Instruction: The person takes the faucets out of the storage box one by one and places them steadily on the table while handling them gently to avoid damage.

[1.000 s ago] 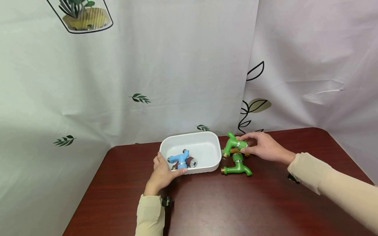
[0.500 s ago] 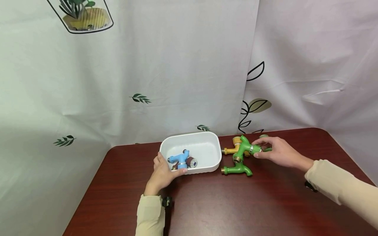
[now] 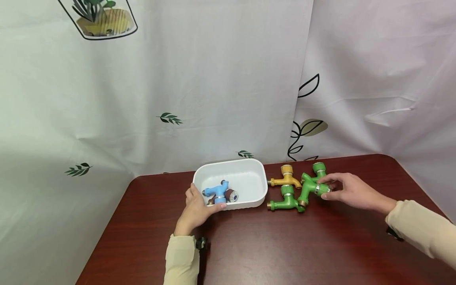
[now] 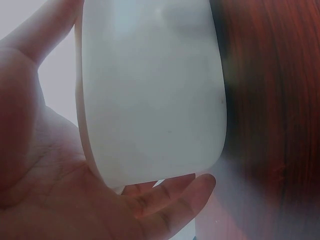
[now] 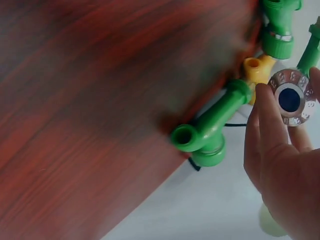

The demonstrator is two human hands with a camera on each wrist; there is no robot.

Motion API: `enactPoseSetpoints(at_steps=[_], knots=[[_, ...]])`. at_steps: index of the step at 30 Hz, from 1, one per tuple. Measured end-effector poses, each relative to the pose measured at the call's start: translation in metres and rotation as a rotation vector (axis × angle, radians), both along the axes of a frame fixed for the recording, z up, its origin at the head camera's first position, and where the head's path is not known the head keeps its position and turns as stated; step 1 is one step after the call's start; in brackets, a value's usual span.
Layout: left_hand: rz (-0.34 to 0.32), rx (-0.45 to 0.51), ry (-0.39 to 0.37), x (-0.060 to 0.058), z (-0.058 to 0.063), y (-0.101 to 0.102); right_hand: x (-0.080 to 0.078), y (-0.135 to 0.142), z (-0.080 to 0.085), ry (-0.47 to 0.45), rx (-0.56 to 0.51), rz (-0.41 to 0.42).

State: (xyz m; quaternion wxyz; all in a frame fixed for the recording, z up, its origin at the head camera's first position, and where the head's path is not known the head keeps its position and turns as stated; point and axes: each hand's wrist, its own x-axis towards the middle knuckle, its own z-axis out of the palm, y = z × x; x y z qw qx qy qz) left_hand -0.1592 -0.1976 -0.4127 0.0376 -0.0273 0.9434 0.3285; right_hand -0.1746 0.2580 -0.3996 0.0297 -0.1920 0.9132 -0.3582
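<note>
My left hand (image 3: pixel 195 209) grips the near left corner of a white plastic box (image 3: pixel 249 178), its thumb along the front rim. The box's wall (image 4: pixel 155 100) fills the left wrist view. Inside lie a blue tap (image 3: pixel 216 192) and a brownish-red tap (image 3: pixel 231 195), partly covered. At the right, my right hand (image 3: pixel 350 191) pinches the ribbed knob of a green tap (image 3: pixel 309 188). That knob's silver end (image 5: pixel 291 97) shows between the fingertips in the right wrist view. Beside the box lie a yellow tap (image 3: pixel 285 181) and a green tap (image 3: pixel 285 204); another green tap (image 3: pixel 319 169) stands behind the held one.
The dark red wooden table (image 3: pixel 270 249) reaches back to a whitish cloth (image 3: pixel 221 79) printed with leaves. Its rounded far corners show at left and right. The loose taps sit close together between the box and my right hand.
My right hand has carried the green tap rightward and toward me, from over the yellow tap to its right, uncovering the yellow tap and the rear green one. The left hand and box have stayed put.
</note>
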Motion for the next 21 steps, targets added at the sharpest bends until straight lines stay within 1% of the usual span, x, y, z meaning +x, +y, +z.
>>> enactPoseSetpoints(at_steps=[5, 9, 14, 21], knots=[[0.000, 0.000, 0.005, 0.000, 0.000, 0.000, 0.003, 0.008, -0.007, -0.018, 0.009, 0.048], [0.001, 0.010, 0.009, 0.000, 0.000, 0.000, 0.005, 0.011, -0.011, -0.045, 0.026, 0.067], [0.000, 0.017, 0.007, -0.001, 0.000, 0.000, 0.011, 0.017, -0.017, -0.054, 0.042, 0.062], [0.003, 0.018, -0.002, -0.001, 0.000, 0.000, 0.019, 0.027, -0.026, -0.031, 0.046, 0.030]])
